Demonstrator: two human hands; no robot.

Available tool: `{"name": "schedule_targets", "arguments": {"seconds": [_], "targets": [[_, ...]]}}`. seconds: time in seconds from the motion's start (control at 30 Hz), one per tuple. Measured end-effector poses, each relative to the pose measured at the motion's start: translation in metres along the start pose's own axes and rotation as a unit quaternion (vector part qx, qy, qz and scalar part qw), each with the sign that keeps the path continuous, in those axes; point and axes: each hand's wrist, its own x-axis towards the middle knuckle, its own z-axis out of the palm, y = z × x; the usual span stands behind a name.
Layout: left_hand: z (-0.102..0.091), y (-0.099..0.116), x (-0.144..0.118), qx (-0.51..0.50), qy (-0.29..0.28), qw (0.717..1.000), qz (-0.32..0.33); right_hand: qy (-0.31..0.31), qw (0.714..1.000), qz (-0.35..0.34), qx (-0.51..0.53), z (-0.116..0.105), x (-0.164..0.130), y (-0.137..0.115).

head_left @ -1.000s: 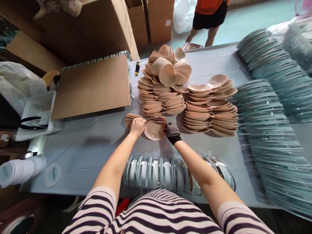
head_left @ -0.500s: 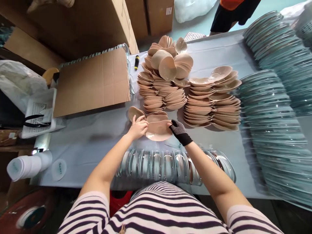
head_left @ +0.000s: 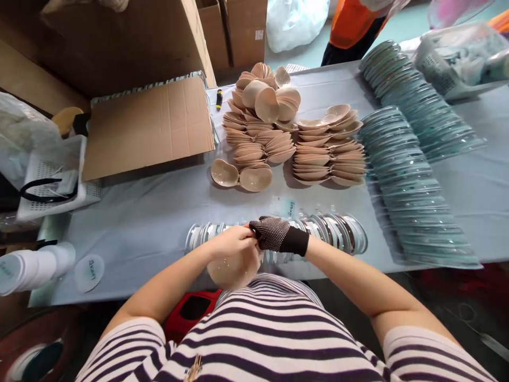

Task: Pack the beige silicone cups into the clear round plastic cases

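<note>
My bare left hand (head_left: 234,242) and my gloved right hand (head_left: 270,232) meet in front of my body, fingers pinched together at the upper edge of a beige stick-on bra (head_left: 234,269). Its shiny cup hangs down below my left hand, near my striped shirt. The black dotted glove hides part of the grip. Beneath and behind my hands runs a row of clear plastic shells (head_left: 342,233). Farther up the table another stick-on bra (head_left: 255,178) lies with both cups facing up.
Stacks of beige bras (head_left: 330,154) and a looser pile (head_left: 267,103) fill the table's middle. Long rows of clear shells (head_left: 413,185) lie on the right. A cardboard sheet (head_left: 151,127), a white basket (head_left: 81,185) and a yellow-black tool (head_left: 219,99) are leftward. A person in orange (head_left: 350,24) stands beyond.
Both hands have drawn a bra off the small central stack toward my body and come together. The cup now hangs below them. The view has shifted, showing more on the right.
</note>
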Motion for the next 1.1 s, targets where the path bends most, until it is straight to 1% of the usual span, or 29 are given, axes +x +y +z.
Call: {"name": "schedule_targets", "arguments": {"seconds": [0.07,0.13,0.23,0.3,0.33,0.4,0.43,0.47,0.5,0.53,0.57,0.6,0.63,0.67,0.7,0.73,0.83,0.9,0.97,1.03,1.1], "targets": [[0.003,-0.009,-0.011,-0.070,-0.016,0.997,0.000,-0.019,0.999,-0.003,-0.036,0.001,-0.002,-0.010],[0.002,-0.014,-0.022,-0.119,-0.010,0.993,0.002,-0.027,0.996,-0.009,-0.083,-0.003,-0.004,-0.023],[0.000,-0.014,-0.037,-0.140,0.006,0.990,0.024,-0.056,0.989,-0.005,-0.138,-0.014,-0.007,-0.044],[0.000,-0.013,-0.045,-0.114,0.018,0.993,0.031,-0.093,0.988,-0.011,-0.121,-0.019,-0.007,-0.049],[0.002,-0.014,-0.047,-0.098,0.020,0.995,0.028,-0.111,0.990,-0.011,-0.086,-0.020,-0.005,-0.047],[0.008,-0.016,-0.051,-0.080,0.022,0.996,0.014,-0.113,0.994,0.008,0.005,-0.022,0.004,-0.030],[0.013,-0.018,-0.053,-0.079,0.023,0.997,0.006,-0.098,0.994,0.032,0.039,-0.022,0.011,-0.016],[0.018,-0.021,-0.054,-0.083,0.026,0.996,-0.002,-0.060,0.994,0.074,0.057,-0.023,0.019,0.001],[0.024,-0.023,-0.055,-0.090,0.032,0.995,-0.008,-0.011,0.991,0.124,0.054,-0.025,0.028,0.020],[0.030,-0.025,-0.056,-0.102,0.038,0.994,-0.011,0.051,0.980,0.188,0.044,-0.028,0.037,0.040],[0.035,-0.028,-0.056,-0.117,0.044,0.992,-0.012,0.140,0.949,0.279,0.048,-0.031,0.047,0.058],[0.040,-0.029,-0.057,-0.132,0.050,0.990,-0.014,0.204,0.914,0.348,0.056,-0.033,0.056,0.076],[0.045,-0.031,-0.058,-0.148,0.058,0.987,-0.017,0.242,0.885,0.392,0.058,-0.036,0.065,0.091],[0.049,-0.033,-0.059,-0.164,0.066,0.984,-0.022,0.268,0.864,0.422,0.062,-0.038,0.073,0.103],[0.053,-0.035,-0.059,-0.178,0.077,0.981,-0.029,0.275,0.857,0.432,0.061,-0.039,0.082,0.113],[0.056,-0.037,-0.059,-0.190,0.088,0.977,-0.040,0.276,0.855,0.434,0.059,-0.039,0.091,0.120],[0.061,-0.045,-0.057,-0.229,0.115,0.964,-0.076,0.287,0.853,0.430,0.065,-0.032,0.115,0.134],[0.059,-0.051,-0.055,-0.256,0.126,0.953,-0.099,0.298,0.856,0.417,0.070,-0.024,0.127,0.140],[0.052,-0.057,-0.053,-0.276,0.131,0.945,-0.117,0.311,0.856,0.407,0.073,-0.017,0.133,0.144],[0.044,-0.060,-0.052,-0.283,0.128,0.941,-0.134,0.351,0.849,0.376,0.117,-0.013,0.134,0.148],[0.035,-0.061,-0.050,-0.274,0.117,0.943,-0.150,0.417,0.831,0.299,0.215,-0.018,0.128,0.147]]}}
